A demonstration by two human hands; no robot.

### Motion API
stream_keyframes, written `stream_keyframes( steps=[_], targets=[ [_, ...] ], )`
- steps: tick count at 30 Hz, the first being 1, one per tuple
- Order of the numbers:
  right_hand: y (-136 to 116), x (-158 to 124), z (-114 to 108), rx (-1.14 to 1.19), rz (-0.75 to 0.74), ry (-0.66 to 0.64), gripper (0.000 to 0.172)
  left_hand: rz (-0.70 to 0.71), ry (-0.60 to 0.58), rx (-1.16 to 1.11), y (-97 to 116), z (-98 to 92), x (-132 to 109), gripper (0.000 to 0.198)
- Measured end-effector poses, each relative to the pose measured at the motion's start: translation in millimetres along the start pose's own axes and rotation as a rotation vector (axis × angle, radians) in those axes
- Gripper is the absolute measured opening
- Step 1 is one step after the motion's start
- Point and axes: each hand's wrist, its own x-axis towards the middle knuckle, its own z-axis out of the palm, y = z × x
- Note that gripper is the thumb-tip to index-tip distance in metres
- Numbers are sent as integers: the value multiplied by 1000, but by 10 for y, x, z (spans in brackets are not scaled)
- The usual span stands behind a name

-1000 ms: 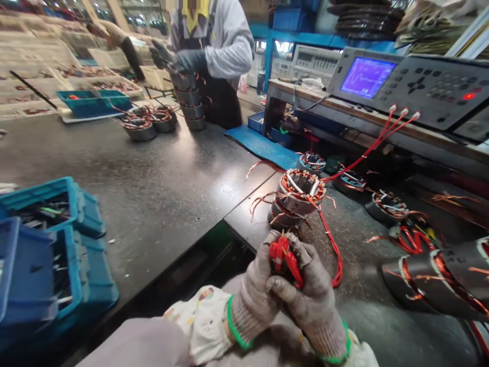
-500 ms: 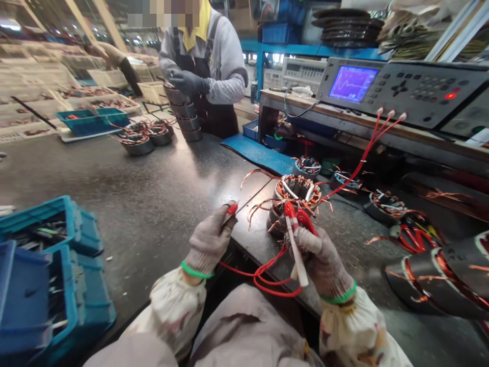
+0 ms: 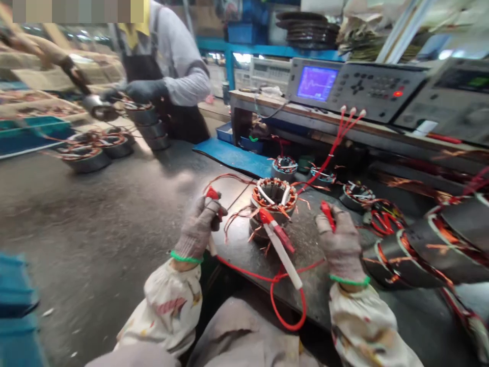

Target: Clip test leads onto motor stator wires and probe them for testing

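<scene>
A motor stator (image 3: 273,204) with copper windings and loose wire ends stands upright on the dark worktable before me. One red test clip (image 3: 277,234) with a white sleeve hangs at its near side, apart from both hands; its bite on a wire is hard to make out. Left of the stator, my left hand (image 3: 198,224), gloved, is closed around a second red test clip (image 3: 212,193). To the right, my gloved right hand (image 3: 340,234) grips a third red test clip (image 3: 328,215). A red cable (image 3: 303,313) loops below the stator.
Stacked stators (image 3: 416,244) lie at the right beside red-handled pliers (image 3: 384,219). Several stators (image 3: 357,194) stand behind. A tester with a lit screen (image 3: 316,82) sits on the shelf. Across the table a co-worker's gloved hand (image 3: 147,92) rests on a stator stack (image 3: 151,125). Blue bins (image 3: 17,285) stand left.
My right hand has moved right, away from the stator, leaving the white-sleeved clip there. My left hand still holds its clip, now raised slightly. The view has turned right.
</scene>
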Motion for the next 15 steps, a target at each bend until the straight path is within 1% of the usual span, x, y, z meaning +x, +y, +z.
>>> stream_keyframes(
  steps=[2,4,7,10,15],
  targets=[
    [30,161,112,-102,-57,5,47,-6,-4,22,2,-5,11,45],
    [77,294,194,-110,-5,-9,50,-7,-4,38,22,-9,8,46],
    [183,430,273,-55,98,-32,53,-1,6,43,61,-11,-6,47],
    [273,496,324,-9,111,-58,52,-14,10,40,81,-5,2,47],
    [325,520,372,20,108,-44,54,-18,3,18,89,17,29,44]
  ],
)
